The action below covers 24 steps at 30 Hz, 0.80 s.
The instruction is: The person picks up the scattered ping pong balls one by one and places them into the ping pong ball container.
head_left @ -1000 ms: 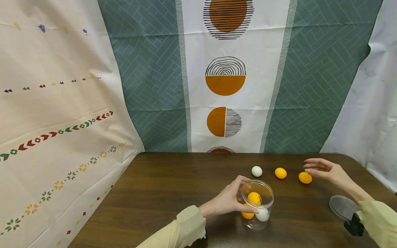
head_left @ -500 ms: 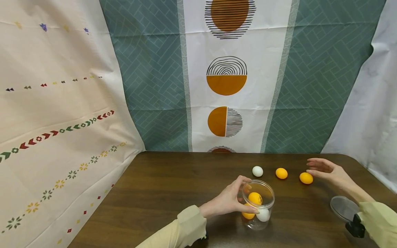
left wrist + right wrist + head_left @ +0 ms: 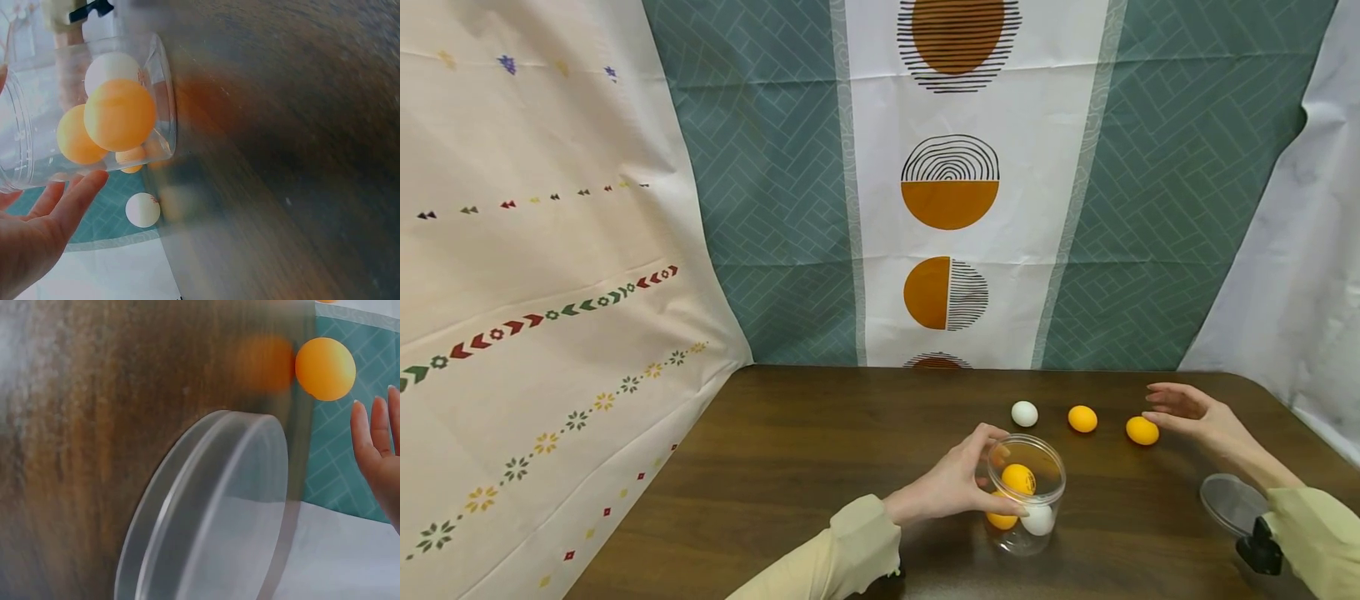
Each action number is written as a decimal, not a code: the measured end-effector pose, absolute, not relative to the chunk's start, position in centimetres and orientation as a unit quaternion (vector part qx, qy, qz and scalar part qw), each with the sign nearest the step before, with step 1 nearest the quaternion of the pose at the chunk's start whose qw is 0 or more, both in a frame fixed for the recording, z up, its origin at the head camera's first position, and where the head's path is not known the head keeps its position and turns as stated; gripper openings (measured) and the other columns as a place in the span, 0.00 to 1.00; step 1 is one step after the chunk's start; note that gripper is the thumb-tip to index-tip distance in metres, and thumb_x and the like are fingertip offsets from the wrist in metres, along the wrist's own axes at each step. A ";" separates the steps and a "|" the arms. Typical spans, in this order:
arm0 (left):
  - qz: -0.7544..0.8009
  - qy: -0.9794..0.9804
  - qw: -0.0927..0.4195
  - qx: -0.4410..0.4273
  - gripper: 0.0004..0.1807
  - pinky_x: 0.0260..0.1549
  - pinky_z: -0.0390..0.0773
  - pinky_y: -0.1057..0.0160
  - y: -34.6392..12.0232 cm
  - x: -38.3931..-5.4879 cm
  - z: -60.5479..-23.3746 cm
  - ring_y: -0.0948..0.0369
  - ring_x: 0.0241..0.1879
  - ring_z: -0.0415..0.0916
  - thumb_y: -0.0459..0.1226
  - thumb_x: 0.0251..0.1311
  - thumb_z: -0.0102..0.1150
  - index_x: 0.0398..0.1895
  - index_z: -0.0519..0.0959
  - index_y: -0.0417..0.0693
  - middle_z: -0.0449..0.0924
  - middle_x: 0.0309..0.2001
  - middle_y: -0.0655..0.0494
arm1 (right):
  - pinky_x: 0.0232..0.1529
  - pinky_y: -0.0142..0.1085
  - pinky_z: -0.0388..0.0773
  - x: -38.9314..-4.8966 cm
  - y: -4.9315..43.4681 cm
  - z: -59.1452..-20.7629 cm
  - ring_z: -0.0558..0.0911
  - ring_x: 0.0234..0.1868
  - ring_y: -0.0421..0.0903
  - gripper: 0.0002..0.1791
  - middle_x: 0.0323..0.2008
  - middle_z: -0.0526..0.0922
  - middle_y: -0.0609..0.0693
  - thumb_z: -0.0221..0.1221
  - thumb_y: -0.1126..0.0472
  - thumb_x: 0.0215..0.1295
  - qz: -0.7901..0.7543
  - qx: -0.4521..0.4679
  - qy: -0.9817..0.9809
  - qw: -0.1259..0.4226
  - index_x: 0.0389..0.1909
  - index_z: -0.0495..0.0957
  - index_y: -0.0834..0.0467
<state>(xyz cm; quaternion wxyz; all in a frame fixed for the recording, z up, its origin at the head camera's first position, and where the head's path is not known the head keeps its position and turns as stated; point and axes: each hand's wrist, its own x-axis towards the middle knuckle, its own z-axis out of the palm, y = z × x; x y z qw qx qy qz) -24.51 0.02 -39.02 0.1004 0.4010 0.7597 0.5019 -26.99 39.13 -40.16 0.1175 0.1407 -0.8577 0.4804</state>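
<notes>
Three balls [image 3: 1018,479] sit inside the clear jar [image 3: 1024,546]: two orange, one white. Left hand [image 3: 953,482] at the jar's 9 o'clock, gripping near the mouth, thumb on my side, fingers round the far side. Right hand [image 3: 1197,418] open and empty, at 2 o'clock from the outer orange ball [image 3: 1142,431]; my right wrist view shows a gap between them. Reckoned from the jar across the worktop [image 3: 850,433]: loose white ball [image 3: 1024,414] at 12, inner orange ball [image 3: 1082,419] at 1, outer orange at 2, clear lid [image 3: 1232,502] lying at 3, near the right sleeve [image 3: 1317,529].
</notes>
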 end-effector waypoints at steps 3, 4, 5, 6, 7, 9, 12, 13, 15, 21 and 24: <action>0.503 0.759 0.099 0.402 0.38 0.34 0.73 0.70 0.0 -24.5 -39.0 0.65 0.48 0.67 0.37 0.42 0.72 0.55 0.58 0.56 0.67 0.49 0.59 | 0.36 0.23 0.71 -27.1 39.2 -40.4 0.74 0.41 0.29 0.22 0.43 0.74 0.32 0.59 0.63 0.60 0.483 0.139 -0.856 0.117 0.55 0.66 0.60; 0.503 0.759 0.099 0.402 0.38 0.34 0.73 0.70 0.0 -24.5 -39.0 0.65 0.48 0.67 0.37 0.42 0.72 0.55 0.58 0.56 0.67 0.49 0.59 | 0.36 0.23 0.71 -27.2 39.3 -40.5 0.74 0.40 0.29 0.22 0.43 0.73 0.32 0.59 0.63 0.60 0.483 0.138 -0.857 0.116 0.55 0.66 0.60; 0.503 0.758 0.099 0.403 0.38 0.34 0.73 0.70 0.0 -24.5 -39.0 0.65 0.48 0.67 0.37 0.42 0.72 0.55 0.58 0.56 0.67 0.49 0.59 | 0.36 0.23 0.71 -27.2 39.3 -40.6 0.74 0.41 0.28 0.22 0.43 0.73 0.32 0.59 0.63 0.60 0.482 0.138 -0.858 0.115 0.55 0.66 0.60; 0.503 0.758 0.099 0.403 0.38 0.34 0.73 0.70 0.0 -24.5 -39.0 0.65 0.48 0.67 0.37 0.42 0.72 0.55 0.58 0.56 0.67 0.50 0.59 | 0.36 0.23 0.71 -27.2 39.3 -40.7 0.74 0.41 0.28 0.22 0.43 0.73 0.32 0.59 0.63 0.60 0.481 0.137 -0.859 0.114 0.55 0.66 0.61; 0.504 0.758 0.100 0.402 0.38 0.34 0.73 0.70 0.0 -24.5 -39.0 0.64 0.48 0.67 0.37 0.43 0.71 0.54 0.58 0.56 0.67 0.50 0.58 | 0.36 0.23 0.71 -27.2 39.4 -40.7 0.74 0.40 0.28 0.22 0.43 0.74 0.33 0.59 0.62 0.60 0.479 0.134 -0.860 0.113 0.54 0.66 0.61; 0.504 0.758 0.101 0.401 0.38 0.34 0.73 0.70 0.0 -24.5 -39.0 0.64 0.48 0.67 0.36 0.43 0.71 0.54 0.58 0.57 0.67 0.50 0.58 | 0.36 0.23 0.71 -27.2 39.4 -40.8 0.74 0.41 0.28 0.23 0.44 0.74 0.35 0.59 0.61 0.60 0.473 0.132 -0.864 0.113 0.54 0.66 0.61; 0.505 0.758 0.101 0.400 0.38 0.35 0.73 0.70 0.0 -24.5 -39.0 0.64 0.48 0.67 0.36 0.43 0.71 0.55 0.58 0.56 0.67 0.49 0.57 | 0.36 0.23 0.70 -27.2 39.6 -40.8 0.73 0.42 0.28 0.25 0.46 0.73 0.39 0.59 0.60 0.60 0.462 0.129 -0.871 0.108 0.56 0.65 0.64; 0.505 0.758 0.101 0.400 0.38 0.35 0.73 0.70 0.0 -24.5 -38.9 0.64 0.48 0.67 0.36 0.42 0.72 0.55 0.59 0.56 0.67 0.49 0.57 | 0.36 0.23 0.70 -27.2 39.6 -40.8 0.73 0.42 0.29 0.26 0.47 0.73 0.41 0.59 0.60 0.60 0.458 0.128 -0.873 0.107 0.56 0.64 0.65; 0.504 0.758 0.100 0.400 0.38 0.35 0.73 0.70 0.1 -24.5 -38.9 0.64 0.48 0.67 0.36 0.42 0.72 0.55 0.59 0.55 0.68 0.49 0.58 | 0.36 0.24 0.70 -27.1 39.7 -40.9 0.73 0.43 0.30 0.27 0.47 0.72 0.42 0.59 0.59 0.61 0.451 0.125 -0.878 0.103 0.57 0.63 0.66; 0.507 0.758 0.102 0.399 0.38 0.35 0.73 0.70 0.1 -24.5 -39.0 0.64 0.47 0.67 0.36 0.42 0.72 0.54 0.59 0.55 0.67 0.48 0.59 | 0.35 0.28 0.73 -27.0 40.0 -41.1 0.74 0.41 0.30 0.28 0.47 0.73 0.43 0.59 0.57 0.60 0.445 0.111 -0.884 0.093 0.57 0.63 0.67; 0.509 0.757 0.103 0.398 0.38 0.35 0.73 0.70 0.1 -24.5 -39.0 0.64 0.47 0.68 0.36 0.42 0.72 0.54 0.59 0.55 0.68 0.48 0.59 | 0.34 0.32 0.75 -27.0 39.9 -41.2 0.73 0.41 0.29 0.28 0.47 0.74 0.44 0.59 0.58 0.60 0.453 0.110 -0.880 0.088 0.57 0.62 0.68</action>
